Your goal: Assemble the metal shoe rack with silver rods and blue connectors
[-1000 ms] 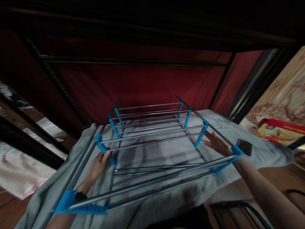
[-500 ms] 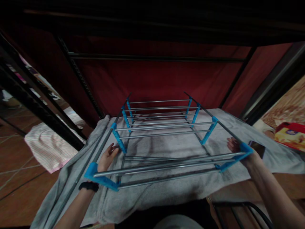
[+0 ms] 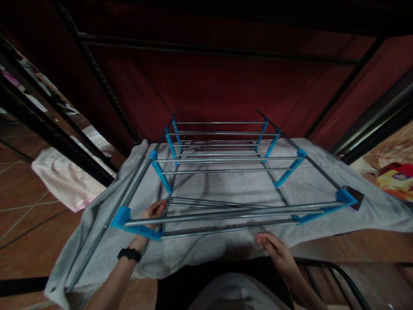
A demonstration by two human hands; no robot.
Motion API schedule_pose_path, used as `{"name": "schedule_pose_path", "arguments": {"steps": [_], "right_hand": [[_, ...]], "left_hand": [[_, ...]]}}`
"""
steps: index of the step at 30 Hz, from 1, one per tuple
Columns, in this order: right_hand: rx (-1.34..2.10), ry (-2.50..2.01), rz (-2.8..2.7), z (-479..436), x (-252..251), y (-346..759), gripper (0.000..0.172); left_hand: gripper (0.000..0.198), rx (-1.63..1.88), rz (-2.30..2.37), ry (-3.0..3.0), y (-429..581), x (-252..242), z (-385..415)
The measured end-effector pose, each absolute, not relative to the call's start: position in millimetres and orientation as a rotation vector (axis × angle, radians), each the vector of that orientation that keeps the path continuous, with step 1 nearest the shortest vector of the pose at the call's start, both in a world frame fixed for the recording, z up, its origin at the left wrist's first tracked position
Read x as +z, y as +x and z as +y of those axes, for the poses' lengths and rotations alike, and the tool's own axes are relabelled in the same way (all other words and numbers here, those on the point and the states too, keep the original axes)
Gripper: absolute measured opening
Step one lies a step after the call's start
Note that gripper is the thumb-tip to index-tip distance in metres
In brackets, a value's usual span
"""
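Observation:
A rack of grey metal tubes (image 3: 232, 160) with blue plastic connectors (image 3: 161, 175) lies on a grey blanket (image 3: 219, 249). My left hand (image 3: 155, 212), with a black band at the wrist, reaches under the near-left tubes. Its fingers are at the lower side tube and look closed round it. In front of the rack's near edge is my right hand (image 3: 272, 247), fingers bent and apart, holding nothing. Some loose thin tubes (image 3: 209, 203) lie inside the rack on the blanket.
A long tube (image 3: 93, 245) lies along the blanket's left side. A phone (image 3: 356, 199) is beside the near-right corner. Dark metal posts (image 3: 97, 73) and a red panel (image 3: 219, 90) stand behind. A striped cloth (image 3: 69, 176) hangs at left; a colourful packet (image 3: 398, 178) is at right.
My right hand has left the near-right corner and moved left and nearer my body. My left hand has shifted right to the lower side tube. The view has tilted down.

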State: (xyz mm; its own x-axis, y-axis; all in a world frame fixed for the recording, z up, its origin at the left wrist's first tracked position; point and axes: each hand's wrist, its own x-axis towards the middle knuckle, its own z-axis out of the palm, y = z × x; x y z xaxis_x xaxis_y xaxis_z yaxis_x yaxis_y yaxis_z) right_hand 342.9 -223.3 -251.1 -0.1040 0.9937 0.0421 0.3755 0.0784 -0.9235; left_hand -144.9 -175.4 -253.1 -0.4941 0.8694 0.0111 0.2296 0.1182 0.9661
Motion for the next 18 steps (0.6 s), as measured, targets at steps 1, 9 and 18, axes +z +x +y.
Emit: {"name": "schedule_pose_path", "arguments": {"steps": [1, 9, 18], "right_hand": [[0.924, -1.315, -1.755, -218.0, -243.9, 330.2, 0.031], [0.199, -0.816, -2.366, -196.3, -206.9, 253.1, 0.041], [0.142, -1.042, -2.732, -191.8, -187.7, 190.4, 0.049]], "left_hand": [[0.064, 1.409, 1.784, 1.04, -143.4, -252.6, -176.9], [0.057, 1.383, 1.619, 0.797, -138.8, -228.7, -218.1], [0.039, 1.451, 1.627, 0.705, -121.0, -231.1, -254.3]]}}
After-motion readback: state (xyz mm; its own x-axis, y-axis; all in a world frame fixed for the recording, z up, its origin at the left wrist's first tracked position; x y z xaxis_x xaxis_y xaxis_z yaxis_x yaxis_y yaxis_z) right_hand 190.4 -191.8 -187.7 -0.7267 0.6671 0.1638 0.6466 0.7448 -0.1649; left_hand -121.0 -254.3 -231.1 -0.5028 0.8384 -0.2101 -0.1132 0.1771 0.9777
